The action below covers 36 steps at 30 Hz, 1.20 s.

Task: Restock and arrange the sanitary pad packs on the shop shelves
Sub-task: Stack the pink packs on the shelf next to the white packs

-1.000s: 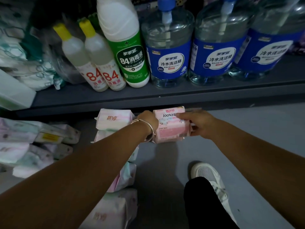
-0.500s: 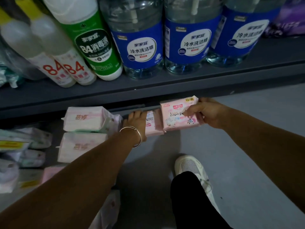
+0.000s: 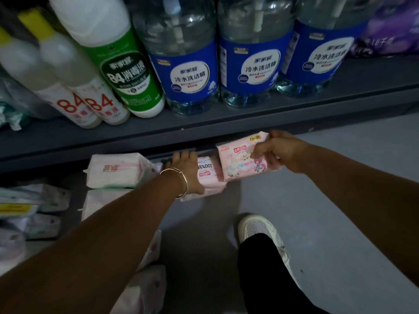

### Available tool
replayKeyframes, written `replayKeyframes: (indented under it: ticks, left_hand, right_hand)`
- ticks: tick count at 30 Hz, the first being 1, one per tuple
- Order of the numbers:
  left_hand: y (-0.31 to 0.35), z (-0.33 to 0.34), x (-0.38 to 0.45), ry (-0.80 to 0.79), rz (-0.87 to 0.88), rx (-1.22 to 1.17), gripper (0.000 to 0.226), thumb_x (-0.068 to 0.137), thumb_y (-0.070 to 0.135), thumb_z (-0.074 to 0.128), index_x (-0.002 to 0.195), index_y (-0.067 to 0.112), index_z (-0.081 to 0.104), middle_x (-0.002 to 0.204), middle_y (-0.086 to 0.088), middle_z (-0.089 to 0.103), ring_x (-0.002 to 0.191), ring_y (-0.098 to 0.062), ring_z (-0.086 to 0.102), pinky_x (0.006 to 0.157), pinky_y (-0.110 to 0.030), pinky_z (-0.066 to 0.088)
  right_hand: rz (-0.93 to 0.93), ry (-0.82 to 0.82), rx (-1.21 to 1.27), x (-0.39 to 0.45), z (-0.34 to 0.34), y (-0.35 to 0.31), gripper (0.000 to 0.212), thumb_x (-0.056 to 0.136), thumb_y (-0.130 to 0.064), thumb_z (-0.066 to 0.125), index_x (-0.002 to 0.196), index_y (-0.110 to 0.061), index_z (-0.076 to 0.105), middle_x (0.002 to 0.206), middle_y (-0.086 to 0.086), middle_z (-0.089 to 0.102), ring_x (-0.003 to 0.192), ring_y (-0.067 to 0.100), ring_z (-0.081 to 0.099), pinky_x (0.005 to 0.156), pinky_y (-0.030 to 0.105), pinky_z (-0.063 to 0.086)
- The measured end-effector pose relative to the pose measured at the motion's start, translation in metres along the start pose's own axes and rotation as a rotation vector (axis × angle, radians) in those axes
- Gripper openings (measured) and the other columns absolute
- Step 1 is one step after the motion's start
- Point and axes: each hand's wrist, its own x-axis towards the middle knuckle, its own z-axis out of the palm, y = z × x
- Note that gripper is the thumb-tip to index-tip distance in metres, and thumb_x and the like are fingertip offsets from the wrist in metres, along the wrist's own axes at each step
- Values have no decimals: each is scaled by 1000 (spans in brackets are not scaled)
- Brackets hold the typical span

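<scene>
— Where are your hands?

— Your right hand (image 3: 280,152) pinches a pink pack (image 3: 243,158) by its right end, just below the shelf (image 3: 204,129) edge. Your left hand (image 3: 184,168), bracelet (image 3: 181,182) at the wrist, lies with fingers curled over a second pack (image 3: 208,175), touching the first on its left.

— And the other stock?

— White packs (image 3: 115,169) lie further left. On the shelf stand blue-labelled jugs (image 3: 188,64) and a green bottle (image 3: 118,62).
</scene>
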Motion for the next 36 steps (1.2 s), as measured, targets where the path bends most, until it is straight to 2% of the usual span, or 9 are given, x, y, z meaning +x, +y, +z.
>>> replayKeyframes:
  ticks: [6,9,14,19,23,25,29,32,36]
  left_hand:
    - [-11,-83,-55,-133,-30,-37,77,51,57,75,112,16,50,108,-1,51,103,-22,52,89,-33,48]
    - [-15,-131,-93,-208,1,-92,87,29,64,70,103,20,64,101,3,69,89,-18,66,83,-36,56]
    - [-19,-202,-162,-125,-1,-118,88,29,60,72,105,18,63,99,2,69,89,-18,67,83,-37,57]
    - [-27,-264,-223,24,-40,-186,87,37,53,74,112,16,50,105,-2,64,94,-21,65,82,-40,57]
    - [-41,-310,-252,109,-10,-287,52,62,35,76,106,12,58,100,-6,70,91,-25,68,78,-34,57]
    - [-48,-330,-262,152,-19,-340,54,58,39,73,105,14,59,98,-4,70,90,-24,67,74,-31,53]
    - [-64,-365,-268,227,-11,-485,42,77,34,70,112,20,52,101,-2,67,89,-19,66,86,-35,53]
    - [-68,-386,-264,286,34,-558,37,81,30,66,112,16,52,92,-3,69,76,-18,66,75,-32,54]
    - [-70,-407,-247,351,43,-625,35,81,30,66,111,17,52,101,-5,66,88,-20,64,78,-31,51]
  right_hand:
    - [-88,-69,-104,-67,-5,-56,20,77,-2,66,86,-7,49,38,-4,55,32,8,53,36,12,37]
    - [-187,-120,-165,-110,-5,-88,17,76,-6,66,81,-1,52,51,6,54,37,12,47,37,16,35]
    - [-399,-175,-150,-182,-6,-142,26,79,7,60,100,-7,57,54,-3,65,41,5,59,39,17,42]
    - [-620,-184,-194,-238,-8,-196,52,72,14,64,116,-11,54,105,11,65,97,27,66,59,31,56]
    - [-787,-160,-133,-273,-5,-235,57,71,20,61,114,-16,52,104,6,61,99,23,61,71,31,58]
    - [-851,-148,-90,-282,-5,-254,58,70,20,62,114,-16,53,108,7,61,101,24,61,72,30,58]
    - [-932,-138,-19,-288,-6,-288,57,69,21,62,111,-17,53,104,5,63,99,25,62,75,36,56]
    - [-962,-99,41,-286,-5,-307,60,71,23,60,116,-14,50,100,5,62,98,26,62,81,41,55]
    - [-982,-71,128,-271,-8,-326,60,69,25,60,113,-13,50,107,8,60,104,30,60,81,44,55]
